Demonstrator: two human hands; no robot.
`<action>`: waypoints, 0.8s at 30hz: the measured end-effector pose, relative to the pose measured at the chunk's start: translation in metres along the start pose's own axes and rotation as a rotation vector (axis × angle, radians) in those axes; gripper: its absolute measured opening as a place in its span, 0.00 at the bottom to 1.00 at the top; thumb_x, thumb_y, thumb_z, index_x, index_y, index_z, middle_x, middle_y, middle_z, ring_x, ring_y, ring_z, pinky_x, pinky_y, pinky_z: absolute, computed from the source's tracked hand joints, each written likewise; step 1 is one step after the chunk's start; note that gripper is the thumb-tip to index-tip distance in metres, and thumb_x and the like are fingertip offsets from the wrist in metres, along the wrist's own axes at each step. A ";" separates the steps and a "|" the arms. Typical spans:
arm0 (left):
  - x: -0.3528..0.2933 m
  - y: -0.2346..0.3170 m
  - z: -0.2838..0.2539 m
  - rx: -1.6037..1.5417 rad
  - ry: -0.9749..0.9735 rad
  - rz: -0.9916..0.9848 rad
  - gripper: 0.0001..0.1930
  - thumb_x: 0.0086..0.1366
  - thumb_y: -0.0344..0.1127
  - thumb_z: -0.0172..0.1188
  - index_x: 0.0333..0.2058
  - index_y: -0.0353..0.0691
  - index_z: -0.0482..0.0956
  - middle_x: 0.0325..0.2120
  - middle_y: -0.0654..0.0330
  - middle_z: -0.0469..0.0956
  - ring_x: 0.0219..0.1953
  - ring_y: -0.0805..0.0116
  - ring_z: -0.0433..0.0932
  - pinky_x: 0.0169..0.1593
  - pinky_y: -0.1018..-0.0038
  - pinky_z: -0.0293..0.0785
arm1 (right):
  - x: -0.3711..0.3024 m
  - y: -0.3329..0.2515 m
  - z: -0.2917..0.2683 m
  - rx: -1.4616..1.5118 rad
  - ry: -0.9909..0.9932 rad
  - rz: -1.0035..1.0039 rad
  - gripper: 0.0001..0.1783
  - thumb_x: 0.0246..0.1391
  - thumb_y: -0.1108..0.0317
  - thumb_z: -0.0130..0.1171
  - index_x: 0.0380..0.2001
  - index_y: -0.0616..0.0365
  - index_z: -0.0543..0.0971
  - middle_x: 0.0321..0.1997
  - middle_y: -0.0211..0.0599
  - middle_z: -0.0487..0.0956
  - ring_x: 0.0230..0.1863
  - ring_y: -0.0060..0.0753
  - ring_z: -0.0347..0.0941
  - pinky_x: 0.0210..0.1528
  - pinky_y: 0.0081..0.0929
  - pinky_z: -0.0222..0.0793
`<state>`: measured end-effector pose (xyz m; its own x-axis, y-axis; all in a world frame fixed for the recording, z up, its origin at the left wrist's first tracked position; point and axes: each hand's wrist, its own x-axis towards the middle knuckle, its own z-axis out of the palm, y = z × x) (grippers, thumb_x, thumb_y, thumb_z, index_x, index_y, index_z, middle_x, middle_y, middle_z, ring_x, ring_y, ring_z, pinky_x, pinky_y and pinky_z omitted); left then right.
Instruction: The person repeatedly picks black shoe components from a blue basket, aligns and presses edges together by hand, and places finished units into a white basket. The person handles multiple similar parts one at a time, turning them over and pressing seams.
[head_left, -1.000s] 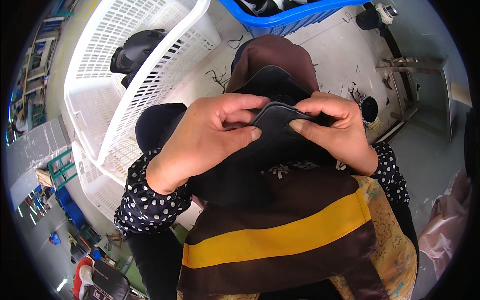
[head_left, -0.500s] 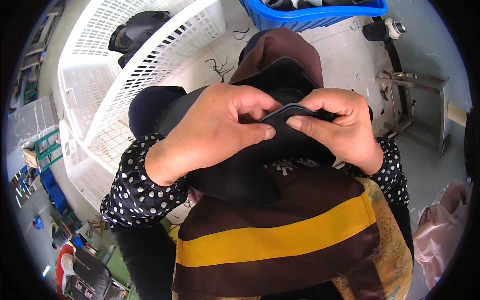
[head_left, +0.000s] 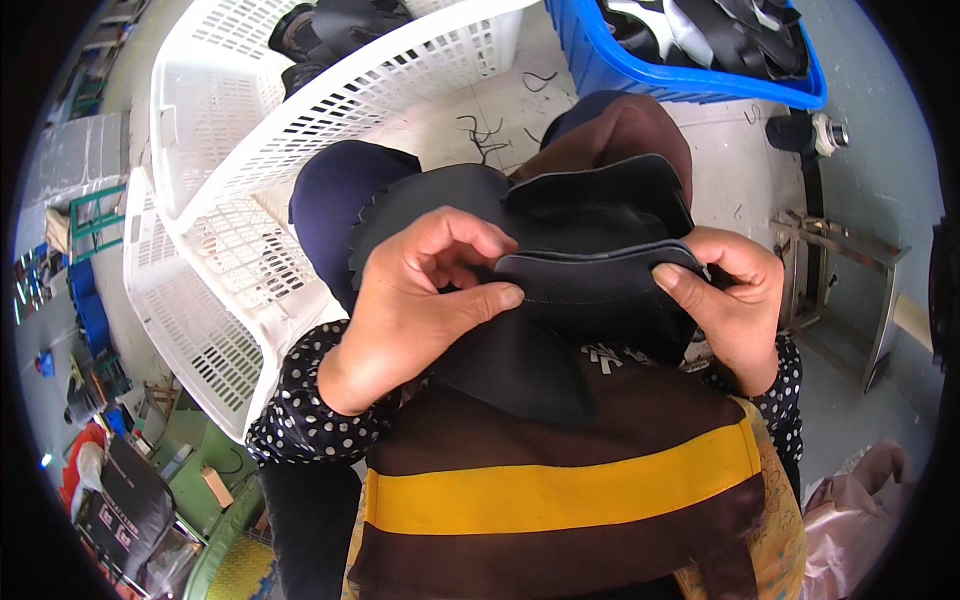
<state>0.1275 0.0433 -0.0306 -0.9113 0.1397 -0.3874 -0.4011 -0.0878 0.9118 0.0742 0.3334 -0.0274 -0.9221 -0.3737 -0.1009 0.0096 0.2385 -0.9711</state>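
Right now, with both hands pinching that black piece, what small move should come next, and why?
Probably slide the left hand thumb along the stitched edge toward the right hand. Both hands pinch the black leather piece at opposite ends of one seam, its layers slightly parted between them, so working along it looks like the natural follow-on.

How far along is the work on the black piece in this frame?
Done: nothing shows as finished; black pieces lie in the white basket and the blue crate, state unclear. In hand: the left hand and right hand pinch the edge of the black piece. Left: cannot tell.
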 end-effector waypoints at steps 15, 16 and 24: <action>-0.018 -0.016 0.004 0.227 0.146 0.062 0.08 0.61 0.19 0.72 0.31 0.35 0.80 0.27 0.70 0.78 0.30 0.85 0.76 0.35 0.84 0.73 | -0.001 -0.005 -0.002 -0.065 -0.076 -0.011 0.06 0.56 0.81 0.72 0.33 0.63 0.83 0.31 0.27 0.81 0.32 0.15 0.75 0.37 0.16 0.70; -0.017 -0.017 0.003 0.188 0.127 0.020 0.08 0.61 0.20 0.73 0.30 0.35 0.80 0.27 0.70 0.78 0.30 0.85 0.76 0.35 0.84 0.72 | -0.001 -0.004 -0.001 -0.055 -0.070 -0.019 0.06 0.55 0.81 0.72 0.33 0.63 0.82 0.31 0.28 0.81 0.32 0.16 0.75 0.37 0.17 0.70; -0.013 -0.022 0.004 0.180 0.119 0.059 0.08 0.63 0.22 0.72 0.30 0.37 0.80 0.26 0.71 0.79 0.28 0.85 0.75 0.33 0.84 0.72 | -0.005 -0.001 0.003 -0.038 -0.034 -0.040 0.07 0.55 0.82 0.72 0.34 0.64 0.82 0.33 0.30 0.82 0.33 0.18 0.75 0.38 0.18 0.70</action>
<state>0.1484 0.0474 -0.0454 -0.9417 0.0217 -0.3358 -0.3329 0.0867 0.9390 0.0804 0.3323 -0.0267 -0.9078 -0.4134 -0.0703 -0.0419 0.2563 -0.9657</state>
